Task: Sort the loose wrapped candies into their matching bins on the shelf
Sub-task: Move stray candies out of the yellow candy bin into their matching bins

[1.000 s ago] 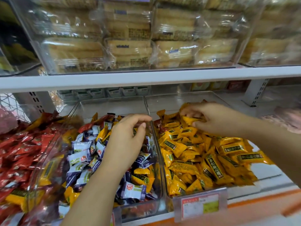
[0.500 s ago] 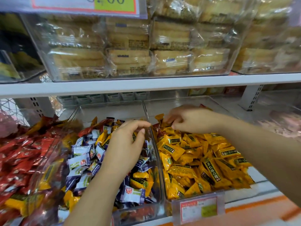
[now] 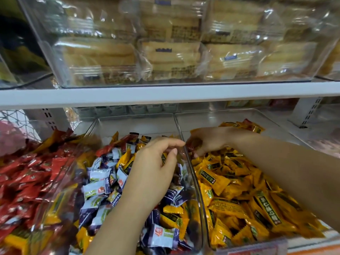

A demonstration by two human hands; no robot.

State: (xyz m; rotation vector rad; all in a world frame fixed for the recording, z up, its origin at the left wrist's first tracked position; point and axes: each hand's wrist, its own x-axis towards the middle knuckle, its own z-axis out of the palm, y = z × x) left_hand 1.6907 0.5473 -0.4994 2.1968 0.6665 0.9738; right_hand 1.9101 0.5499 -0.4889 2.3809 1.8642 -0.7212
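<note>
— Red wrapper showing under the right hand (image 3: 206, 141)?
— Yes, its fingers are closing on a red candy (image 3: 191, 144) at the far left of the yellow bin (image 3: 239, 116).
— And the left hand (image 3: 154, 168)?
— Hovering half-curled over the mixed middle bin (image 3: 136, 120); I cannot tell if it is holding anything.

White shop shelf (image 3: 165, 93), upright bracket (image 3: 311, 111)

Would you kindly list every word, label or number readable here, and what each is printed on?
None reads cleanly.
Yellow candy wrappers: dark label with characters, too blurred to quote.
White-and-purple candy wrappers: small red logo, illegible.
Packaged pastries on the shelf above: blue marks and print, blurred.
Price tag at the right bin's front: cropped, unreadable.
</note>
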